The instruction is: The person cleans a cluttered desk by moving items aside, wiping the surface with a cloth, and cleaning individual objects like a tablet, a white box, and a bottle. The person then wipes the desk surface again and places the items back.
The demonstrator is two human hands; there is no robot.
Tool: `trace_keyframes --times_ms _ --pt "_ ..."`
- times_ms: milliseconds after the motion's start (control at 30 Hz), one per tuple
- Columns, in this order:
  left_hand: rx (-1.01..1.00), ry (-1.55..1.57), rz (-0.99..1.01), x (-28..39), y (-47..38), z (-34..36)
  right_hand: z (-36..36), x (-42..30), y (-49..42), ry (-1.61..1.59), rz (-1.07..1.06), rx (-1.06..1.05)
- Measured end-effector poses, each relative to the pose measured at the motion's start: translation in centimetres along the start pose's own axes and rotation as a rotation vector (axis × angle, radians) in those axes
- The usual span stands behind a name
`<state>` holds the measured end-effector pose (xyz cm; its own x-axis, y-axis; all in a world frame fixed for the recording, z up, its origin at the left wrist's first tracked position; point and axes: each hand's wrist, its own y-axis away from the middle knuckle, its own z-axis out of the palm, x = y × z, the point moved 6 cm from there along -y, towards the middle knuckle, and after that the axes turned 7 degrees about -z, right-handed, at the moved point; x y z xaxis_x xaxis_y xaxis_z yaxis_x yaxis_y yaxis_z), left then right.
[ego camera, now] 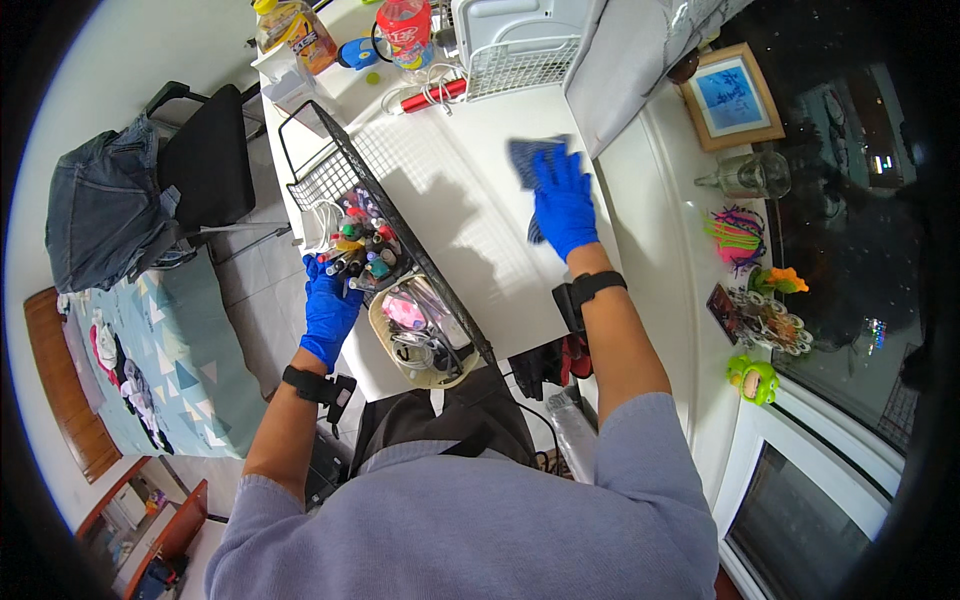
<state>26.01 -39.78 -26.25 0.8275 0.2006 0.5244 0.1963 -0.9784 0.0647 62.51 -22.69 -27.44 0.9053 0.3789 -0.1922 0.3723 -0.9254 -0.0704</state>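
Observation:
My right hand (564, 199), in a blue glove, presses a dark striped cloth (525, 161) flat on the right side of the white table (457, 180). My left hand (330, 311), also gloved in blue, grips the near left part of a black wire rack (416, 251), which stands tilted across the table's left side; the fingers are partly hidden behind it. The rack holds many pens and markers (367, 240), a coiled white cable (322, 225) and a cream plastic basket (382, 337) with cables and a pink item.
At the table's far end stand a red-labelled bottle (405, 34), a yellow-capped bottle (300, 34), a white wire basket (525, 67) and a red cylinder (433, 96). A white box (296, 90) is at the left edge. The windowsill at right holds a framed picture (731, 97) and a glass bottle (754, 175).

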Motion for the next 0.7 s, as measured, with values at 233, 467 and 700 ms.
trace_keyframes --times_ms 233,467,700 --pt "-0.051 0.216 -0.047 -0.4 -0.9 0.7 -2.4 -8.0 10.9 -0.200 -0.450 -0.106" --pt "-0.052 0.419 -0.179 0.4 -0.8 0.1 -1.1 -9.4 21.7 -0.203 -0.425 -0.396" --pt "-0.088 0.335 -0.182 -1.0 -0.7 0.9 -2.3 -2.6 22.2 -0.558 0.127 -0.047"
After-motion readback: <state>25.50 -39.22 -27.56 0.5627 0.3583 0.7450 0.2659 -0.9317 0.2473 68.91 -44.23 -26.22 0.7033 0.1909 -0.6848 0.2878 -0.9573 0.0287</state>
